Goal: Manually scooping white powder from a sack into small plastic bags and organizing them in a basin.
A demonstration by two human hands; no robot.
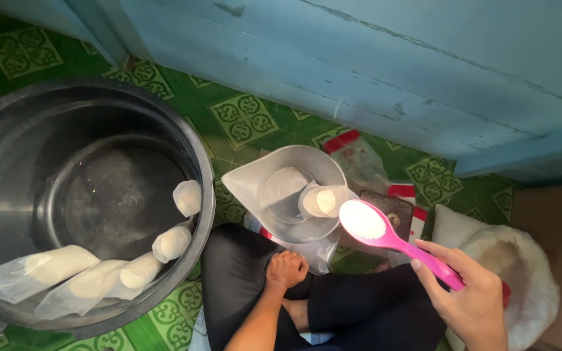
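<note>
The right hand (pixel 473 299) is clamped on the handle of a pink spoon (pixel 385 234), whose bowl carries a heaped load of white powder (pixel 361 221). The spoon hangs just beside a small clear bag (pixel 323 200) standing open in the metal pan (pixel 294 192) of a scale on the floor (pixel 242 120). The left hand (pixel 286 270) is curled shut, resting on the person's dark-clad knee and holding nothing that shows.

Risks, as I judge them:
- The heap sits high on the spoon; a tilt or jolt would drop powder onto the pan or the floor rather than into the bag.
- The bag's mouth is narrow and nothing steadies it, so it could fold or tip as powder goes in.
- Powder landing on the pan outside the bag would likely still count in the weight.

At least 4 filled bags (pixel 99 276) lie in the big black tub (pixel 92 195) to the left; a white sack (pixel 521 273) sits at the right.
</note>
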